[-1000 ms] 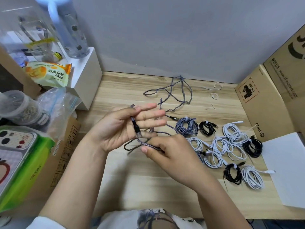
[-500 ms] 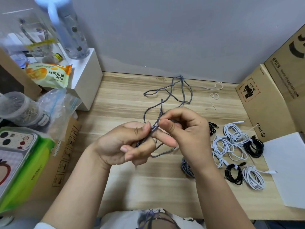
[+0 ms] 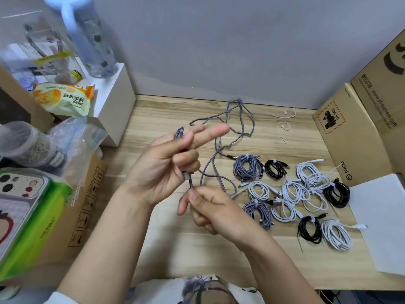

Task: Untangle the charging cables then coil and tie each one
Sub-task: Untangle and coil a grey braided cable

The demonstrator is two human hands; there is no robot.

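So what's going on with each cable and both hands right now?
Loose grey braided cable: partly wound round left fingers, the rest trailing loose on the wooden desk.
Left hand: holds the started coil, two fingers straight.
Right hand: pinches the cable below the left hand.
Grey braided coils: two, coiled and tied.
Black coils: coiled, tied.
White coils: coiled, lying together.

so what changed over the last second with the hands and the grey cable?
The left hand rose with two fingers stretched out, and turns of the grey cable now wrap them. The right hand, up beside the left half a second ago, dropped below it and pinches the cable near its plug. The slack on the table and the tied coils stayed put.
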